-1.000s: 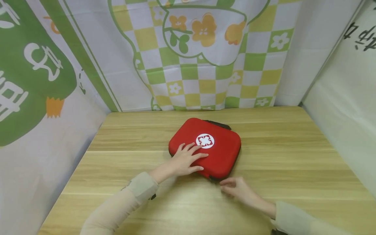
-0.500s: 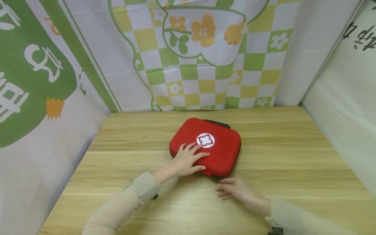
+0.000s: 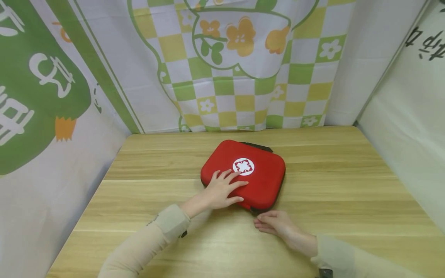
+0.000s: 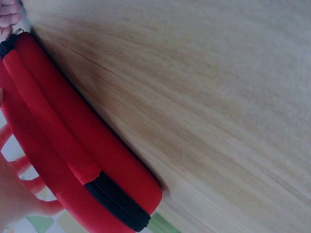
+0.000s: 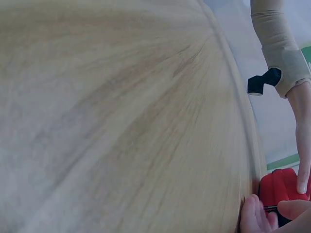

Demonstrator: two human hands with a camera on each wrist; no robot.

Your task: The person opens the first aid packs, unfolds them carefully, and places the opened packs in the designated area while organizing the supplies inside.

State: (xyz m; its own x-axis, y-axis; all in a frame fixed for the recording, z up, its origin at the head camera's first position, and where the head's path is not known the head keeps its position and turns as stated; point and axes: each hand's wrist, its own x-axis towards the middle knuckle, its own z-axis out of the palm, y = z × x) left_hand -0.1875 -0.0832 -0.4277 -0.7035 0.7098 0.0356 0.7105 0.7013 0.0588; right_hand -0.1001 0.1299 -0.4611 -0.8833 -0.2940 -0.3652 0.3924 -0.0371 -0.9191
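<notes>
A red zippered first-aid case (image 3: 264,173) with a white round emblem lies on the wooden table, its black handle (image 3: 257,146) at the far side. My left hand (image 3: 220,192) rests on the lid with fingers spread, thumb toward the near edge. At the case's near corner, my right hand (image 3: 274,224) pinches the zipper pull (image 5: 270,208) between thumb and curled fingers. The left wrist view shows the case's side, where a black zipper (image 4: 119,203) runs out from under a red strip (image 4: 53,116). The lid is down.
The wooden table (image 3: 149,162) extends around the case on every side. A patterned curtain (image 3: 222,88) hangs behind its far edge. Pale printed cloth walls stand at the left (image 3: 87,154) and right (image 3: 406,112).
My right hand has moved slightly left to the case's near corner, and its fingers have closed on the zipper pull. The left hand and the case have barely shifted.
</notes>
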